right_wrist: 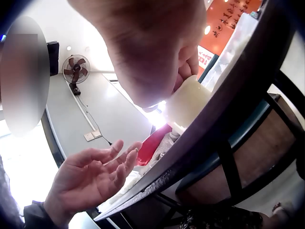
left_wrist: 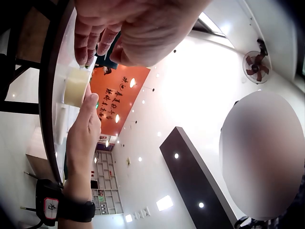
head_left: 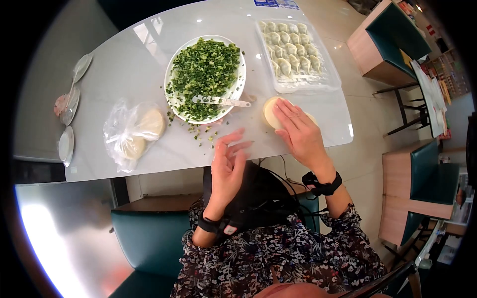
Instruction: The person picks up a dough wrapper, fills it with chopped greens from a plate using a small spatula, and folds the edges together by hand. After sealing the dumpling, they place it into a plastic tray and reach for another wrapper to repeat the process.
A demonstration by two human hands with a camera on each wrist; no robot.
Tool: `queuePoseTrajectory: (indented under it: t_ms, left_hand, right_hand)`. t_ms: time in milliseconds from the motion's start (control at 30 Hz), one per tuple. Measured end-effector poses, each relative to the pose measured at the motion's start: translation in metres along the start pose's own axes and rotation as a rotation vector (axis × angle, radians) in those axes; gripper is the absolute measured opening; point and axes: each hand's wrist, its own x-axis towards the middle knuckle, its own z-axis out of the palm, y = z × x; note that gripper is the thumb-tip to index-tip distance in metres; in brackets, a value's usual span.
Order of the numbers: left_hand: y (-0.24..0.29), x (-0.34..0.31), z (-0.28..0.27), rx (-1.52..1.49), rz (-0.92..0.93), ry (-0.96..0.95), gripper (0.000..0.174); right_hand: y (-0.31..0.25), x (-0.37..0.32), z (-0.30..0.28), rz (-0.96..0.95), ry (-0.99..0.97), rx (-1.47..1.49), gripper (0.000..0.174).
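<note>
My right hand (head_left: 300,134) lies with extended fingers on a thick round stack of pale wrappers (head_left: 269,113) near the table's front edge. The stack (left_wrist: 76,88) also shows beside the right hand (left_wrist: 82,143) in the left wrist view. In the right wrist view the right hand (right_wrist: 152,52) partly hides the stack (right_wrist: 187,104). My left hand (head_left: 227,169) hangs at the front edge, fingers loosely bent and holding nothing. Beyond it stands a white plate (head_left: 242,79) of chopped greens (head_left: 206,64), with a flat spatula (head_left: 221,101) across them.
At the back right sits a clear tray (head_left: 325,82) with rows of folded dumplings (head_left: 293,47). A plastic bag (head_left: 121,131) with round pale pieces lies on the left. Small dishes (head_left: 66,145) line the far left edge. Green bits are scattered near the plate.
</note>
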Motion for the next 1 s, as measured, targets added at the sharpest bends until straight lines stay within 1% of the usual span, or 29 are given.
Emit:
queuePoseTrajectory:
  t_ms: [67,133,233,367,433,567,633,667,733,767,833,867,933,967,1000]
  left_hand:
    - [0.002,0.000,0.002,0.007,0.007,-0.017,0.030]
    - [0.001,-0.001,0.003,-0.006,0.003,-0.012,0.030]
    - [-0.001,-0.001,0.002,-0.014,0.001,-0.007,0.030]
    - [-0.002,-0.002,-0.001,0.007,0.000,-0.012,0.030]
    - [-0.001,-0.001,-0.002,0.009,0.004,-0.007,0.030]
    - [0.000,-0.003,-0.002,-0.002,0.001,0.005,0.031]
    - [0.001,-0.002,-0.001,-0.005,0.002,0.003,0.031]
    - [0.001,-0.002,-0.001,-0.008,0.004,0.002,0.031]
    - [0.001,-0.002,-0.003,0.000,0.005,0.002,0.032]
    - [0.001,-0.002,-0.003,0.008,0.008,-0.003,0.032]
    - [0.002,-0.002,-0.003,0.010,0.011,-0.004,0.032]
    - [0.002,-0.002,-0.003,0.011,0.014,-0.003,0.032]
    - [0.000,-0.002,-0.003,0.011,0.015,-0.001,0.032]
    - [-0.001,-0.002,-0.004,0.015,0.019,-0.001,0.032]
    - [0.000,-0.002,-0.004,0.014,0.018,-0.001,0.032]
  right_hand:
    - [-0.004,0.000,-0.001,0.022,-0.030,-0.008,0.053]
    - [-0.008,0.004,-0.006,0.050,-0.058,-0.019,0.049]
    - [-0.012,0.004,0.005,0.034,-0.028,0.019,0.051]
    - [-0.014,0.005,-0.003,0.016,-0.057,0.014,0.053]
    - [-0.014,0.003,-0.004,0.040,-0.065,-0.018,0.055]
    - [-0.016,0.004,-0.004,0.017,-0.076,-0.061,0.056]
    - [-0.012,0.000,0.005,-0.047,-0.051,-0.094,0.057]
    - [-0.011,0.000,0.006,-0.047,-0.052,-0.093,0.057]
    - [-0.011,0.001,0.006,-0.067,-0.034,-0.154,0.050]
    - [-0.009,0.002,0.004,-0.067,-0.034,-0.154,0.050]
    - [0.000,0.007,-0.006,0.274,-0.069,0.390,0.041]
    - [0.011,0.014,-0.010,0.271,-0.070,0.389,0.041]
    - [0.030,0.028,-0.016,0.755,0.221,1.051,0.036]
    - [0.027,0.030,-0.019,0.756,0.221,1.051,0.036]
    - [0.023,0.034,-0.021,0.658,0.282,0.915,0.036]
